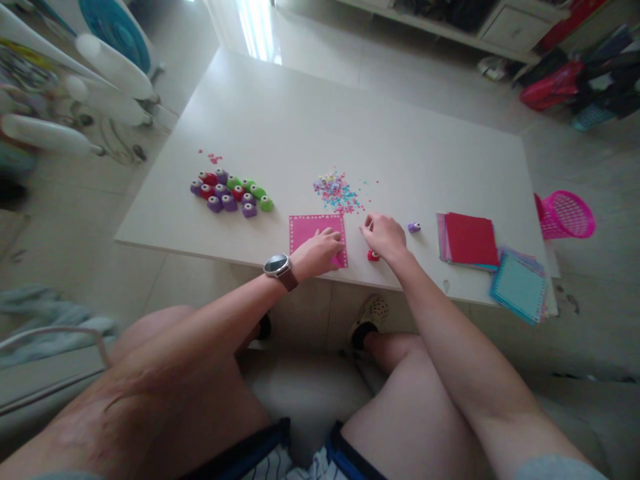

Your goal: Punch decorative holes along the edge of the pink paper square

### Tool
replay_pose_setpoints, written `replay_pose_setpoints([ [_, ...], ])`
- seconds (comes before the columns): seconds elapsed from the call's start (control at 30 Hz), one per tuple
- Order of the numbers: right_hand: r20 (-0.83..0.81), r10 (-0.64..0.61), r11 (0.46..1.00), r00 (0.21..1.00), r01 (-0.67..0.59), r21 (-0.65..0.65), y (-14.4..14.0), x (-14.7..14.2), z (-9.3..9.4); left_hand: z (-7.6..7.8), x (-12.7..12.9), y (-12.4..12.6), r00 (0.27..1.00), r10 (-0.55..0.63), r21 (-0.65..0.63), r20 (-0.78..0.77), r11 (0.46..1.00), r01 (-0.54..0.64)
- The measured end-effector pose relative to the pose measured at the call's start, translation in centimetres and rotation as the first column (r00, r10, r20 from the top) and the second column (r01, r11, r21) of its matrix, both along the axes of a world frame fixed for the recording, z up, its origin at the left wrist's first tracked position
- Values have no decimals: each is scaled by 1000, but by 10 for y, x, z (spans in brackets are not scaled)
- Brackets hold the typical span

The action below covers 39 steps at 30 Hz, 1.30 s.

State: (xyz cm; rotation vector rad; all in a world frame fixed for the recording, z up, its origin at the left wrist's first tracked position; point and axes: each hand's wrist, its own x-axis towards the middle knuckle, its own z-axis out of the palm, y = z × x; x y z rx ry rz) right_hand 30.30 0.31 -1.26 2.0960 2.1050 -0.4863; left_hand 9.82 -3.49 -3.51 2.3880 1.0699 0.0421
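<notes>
The step in hand appears to be work on the border of the pink paper square (305, 230), which lies flat near the bench's (390, 127) front edge, straight ahead at 12 o'clock from the person. Small pale shapes line its margins. As a judgement, the next move calls for the paper to be kept from sliding while the right hand does fine, precise work.

The left hand (320, 253) comes in from 7 o'clock, palm down over the paper's right half, a wristwatch (277, 265) on its wrist. Its fingers lie bent across the sheet — whether the thumb pinches the edge I cannot tell. The right hand (389, 233) reaches in from 5 o'clock and hovers at the paper's 3 o'clock, wrist bent inward, fingers drawn together; whether they grip anything is too small to tell.

Just beside that hand, at its 7 o'clock, sits a red craft punch (373, 256); a purple craft punch (414, 227) stands apart at its 3 o'clock. From the paper, loose confetti (338, 193) spreads at 1 o'clock, a cluster of craft punches (229, 202) sits at 10 o'clock, and a red paper stack (471, 239) lies well apart at 3 o'clock.
</notes>
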Motion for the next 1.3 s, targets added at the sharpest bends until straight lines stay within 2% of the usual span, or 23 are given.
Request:
replay_pose_setpoints([
  [0.37, -235, -76, 995, 969, 58, -81, 10, 16, -16, -3, -2, -4, 1000, 4, 21, -23, 1000, -4],
  [0.53, -413, -89, 995, 906, 98, 0, 16, 17, -22, 0, 0, -4, 999, 2, 12, -44, 1000, -1],
  [0.6, -429, -88, 994, 899, 104, 15, 17, 18, -22, 1, 0, -4, 999, 4, 9, -47, 1000, -4],
  [0.77, -296, -15, 998, 955, -5, -66, 12, 18, -14, 0, -1, -4, 999, 4, 10, -36, 1000, -3],
  [0.9, -183, 98, 967, 978, -137, -216, 2, 21, -7, -2, -1, -6, 1000, 14, 8, -26, 1000, -14],
  [1.0, -113, 157, 946, 981, -182, -267, -3, 31, -6, 0, 1, -8, 998, 47, 6, -28, 999, -47],
  [1.1, -23, 158, 949, 987, -158, -273, -4, 50, -10, 5, 3, -12, 995, 93, 2, -45, 996, -93],
  [1.2, 98, 104, 963, 990, -76, -259, -3, 75, -13, 9, 3, -14, 989, 128, 13, -79, 992, -128],
  [1.3, 145, 23, 988, 989, 0, -155, -2, 95, -14, 12, 3, -14, 981, 156, 18, -112, 988, -155],
])
